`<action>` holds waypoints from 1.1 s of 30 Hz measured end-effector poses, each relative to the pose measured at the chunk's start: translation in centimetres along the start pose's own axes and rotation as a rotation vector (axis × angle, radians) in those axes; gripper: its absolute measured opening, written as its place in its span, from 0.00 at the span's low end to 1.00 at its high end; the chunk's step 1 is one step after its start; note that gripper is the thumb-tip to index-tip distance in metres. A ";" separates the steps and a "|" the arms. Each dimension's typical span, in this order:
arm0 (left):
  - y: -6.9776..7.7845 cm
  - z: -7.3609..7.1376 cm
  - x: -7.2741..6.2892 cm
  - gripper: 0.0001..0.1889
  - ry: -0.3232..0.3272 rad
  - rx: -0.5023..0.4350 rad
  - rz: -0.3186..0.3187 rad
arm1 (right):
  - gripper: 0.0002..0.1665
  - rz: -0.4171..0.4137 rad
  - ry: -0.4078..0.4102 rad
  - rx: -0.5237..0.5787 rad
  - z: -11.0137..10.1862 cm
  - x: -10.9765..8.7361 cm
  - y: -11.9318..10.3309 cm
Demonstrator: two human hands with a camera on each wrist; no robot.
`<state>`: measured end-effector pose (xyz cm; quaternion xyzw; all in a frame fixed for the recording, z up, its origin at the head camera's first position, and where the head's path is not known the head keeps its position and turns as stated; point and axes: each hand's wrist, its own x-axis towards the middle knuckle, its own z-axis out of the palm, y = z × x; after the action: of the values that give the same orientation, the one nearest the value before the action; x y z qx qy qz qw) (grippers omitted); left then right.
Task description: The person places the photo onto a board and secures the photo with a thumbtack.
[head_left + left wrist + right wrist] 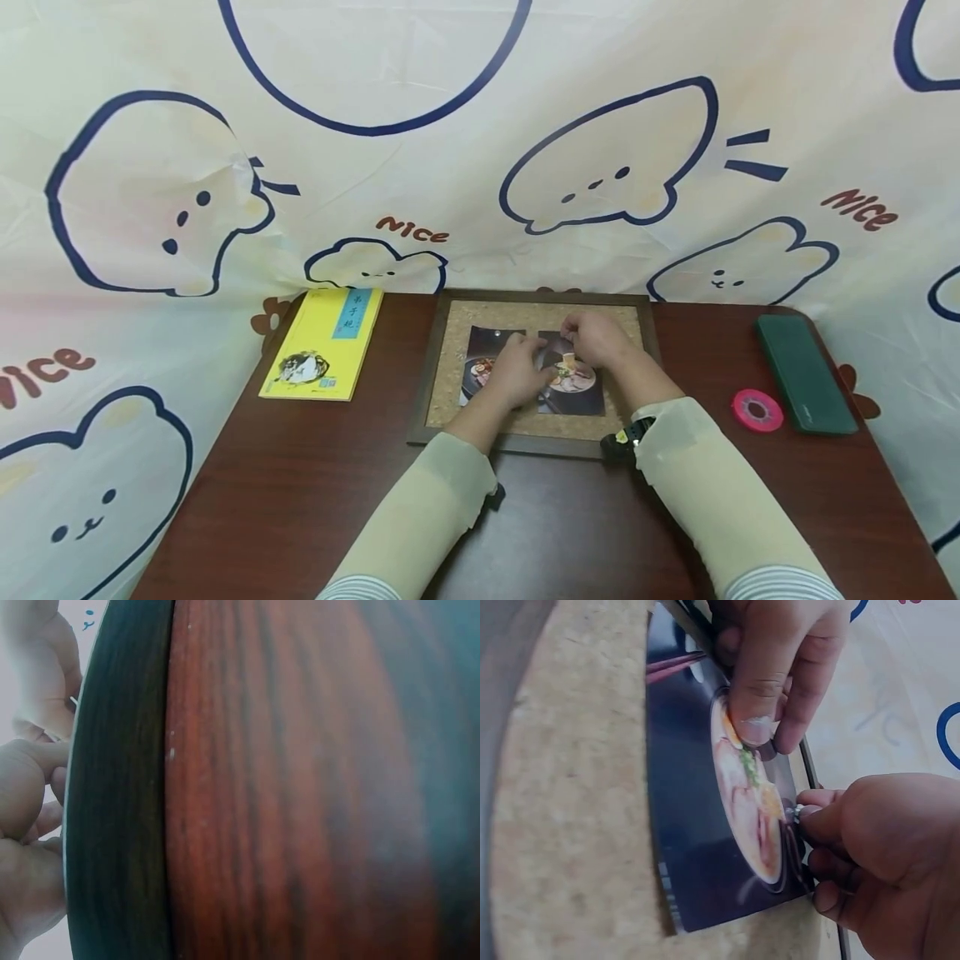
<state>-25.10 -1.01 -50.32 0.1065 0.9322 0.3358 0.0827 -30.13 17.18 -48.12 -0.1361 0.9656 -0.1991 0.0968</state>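
A cork board [450,375] in a dark wooden frame lies on the table with two food photos on it. The left photo [482,343], partly covered by my left hand, has a small pale dot near its top. My left hand [516,371] rests over the inner edge of the right photo [570,404]; in the right wrist view, its straight thumb presses on the printed bowl. My right hand [597,340] pinches a small, shiny clear pushpin [796,812] at that photo's top edge. How deep the pin sits is hidden by the fingertips.
A yellow book [322,346] lies at the table's back left. On the right are a pink ring-shaped roll [757,410] and a dark green rectangular case [806,375]. Behind the dark brown table [315,492] hangs a cloth [465,183] printed with cartoon shapes.
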 end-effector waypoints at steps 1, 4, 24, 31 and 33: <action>0.0 0.0 0.1 0.30 -0.003 0.000 0.000 | 0.12 0.004 -0.013 -0.006 -0.2 0.1 0.0; 0.0 0.0 0.1 0.30 -0.008 0.006 0.002 | 0.12 0.013 -0.048 -0.017 -0.6 0.5 0.0; 0.0 0.1 0.1 0.30 -0.018 0.022 0.021 | 0.11 -0.016 0.025 0.117 -0.1 0.8 1.5; -0.1 0.2 0.3 0.30 -0.003 0.007 0.012 | 0.12 -0.172 0.093 0.170 0.4 -0.5 2.8; -0.2 0.2 0.4 0.30 0.001 0.002 0.010 | 0.12 -0.182 0.105 0.147 0.5 -0.8 2.9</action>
<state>-25.43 -0.92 -50.65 0.1112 0.9320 0.3353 0.0807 -29.92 19.74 -49.65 -0.2050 0.9359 -0.2839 0.0374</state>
